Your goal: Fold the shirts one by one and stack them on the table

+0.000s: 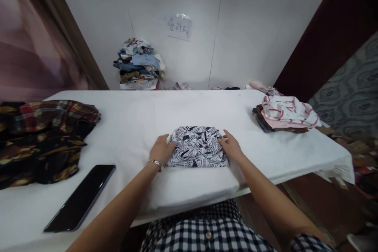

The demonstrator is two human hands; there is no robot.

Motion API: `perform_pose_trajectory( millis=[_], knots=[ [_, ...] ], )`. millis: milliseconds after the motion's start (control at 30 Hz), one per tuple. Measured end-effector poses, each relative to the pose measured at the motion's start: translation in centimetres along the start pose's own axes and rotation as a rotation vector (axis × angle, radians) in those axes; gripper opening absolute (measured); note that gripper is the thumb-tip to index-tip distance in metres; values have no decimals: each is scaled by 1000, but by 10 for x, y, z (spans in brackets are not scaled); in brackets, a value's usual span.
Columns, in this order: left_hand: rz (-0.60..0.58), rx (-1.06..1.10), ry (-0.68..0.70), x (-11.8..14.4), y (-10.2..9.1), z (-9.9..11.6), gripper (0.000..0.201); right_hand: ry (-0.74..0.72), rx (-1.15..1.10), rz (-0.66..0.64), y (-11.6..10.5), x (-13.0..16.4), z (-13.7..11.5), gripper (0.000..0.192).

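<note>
Item: black-and-white printed garment [196, 146], folded into a compact rectangle, lying flat on the white table [183, 110] near its front edge, directly ahead of the person.

Condition of the work: the folding looks close to complete. The garment is already a small, squared packet with no sleeve or hem trailing out; what appears left, judged from its slightly rumpled top and soft edges, is smoothing and squaring, then setting it with other folded pieces.

Left hand [162, 149]: palm down at the packet's left edge, fingers loosely together and laid against the cloth, fingertips touching the upper left corner; a bracelet [154, 162] sits at the wrist. It is not pinching anything as far as can be seen.

Right hand [231, 146]: palm down at the right edge, fingers slightly spread, tips resting on the upper right corner. The garment lies between the two hands, touched on both sides.

Surroundings: a heap of dark plaid clothing [41, 138] at far left; a dark phone [81, 199] beside it, face up; a folded stack topped by a white-and-pink piece [285, 114] at right (well apart from the hands); a pile of mixed clothes [140, 63] against the wall.
</note>
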State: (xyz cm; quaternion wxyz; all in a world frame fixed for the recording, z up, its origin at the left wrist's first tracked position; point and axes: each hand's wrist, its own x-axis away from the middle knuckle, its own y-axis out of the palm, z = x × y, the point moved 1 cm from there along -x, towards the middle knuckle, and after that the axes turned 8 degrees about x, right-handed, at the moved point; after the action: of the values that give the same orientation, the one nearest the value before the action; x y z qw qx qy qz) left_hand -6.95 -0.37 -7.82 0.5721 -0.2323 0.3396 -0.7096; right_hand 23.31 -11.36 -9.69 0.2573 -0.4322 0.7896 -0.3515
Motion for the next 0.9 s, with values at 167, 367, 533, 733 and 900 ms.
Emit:
perform_pose_trajectory(
  millis=[167, 367, 533, 733, 900],
  knots=[
    [-120, 56, -120, -7, 0, 11, 65, 50, -12, -97, 4, -1, -4, 75],
    [-204, 140, -104, -17, 16, 34, 36, -60, -136, -73, 19, -12, -30, 69],
    [-52, 188, -47, -21, 11, 35, 38, -119, -283, 50, 13, -30, -40, 64],
    [-106, 60, -145, -19, 0, 22, 67, 45, -139, -88, 14, -32, -24, 73],
    [73, -14, 334, 21, -8, 23, 61, 70, -365, 121, -5, 14, -7, 63]
  ],
)
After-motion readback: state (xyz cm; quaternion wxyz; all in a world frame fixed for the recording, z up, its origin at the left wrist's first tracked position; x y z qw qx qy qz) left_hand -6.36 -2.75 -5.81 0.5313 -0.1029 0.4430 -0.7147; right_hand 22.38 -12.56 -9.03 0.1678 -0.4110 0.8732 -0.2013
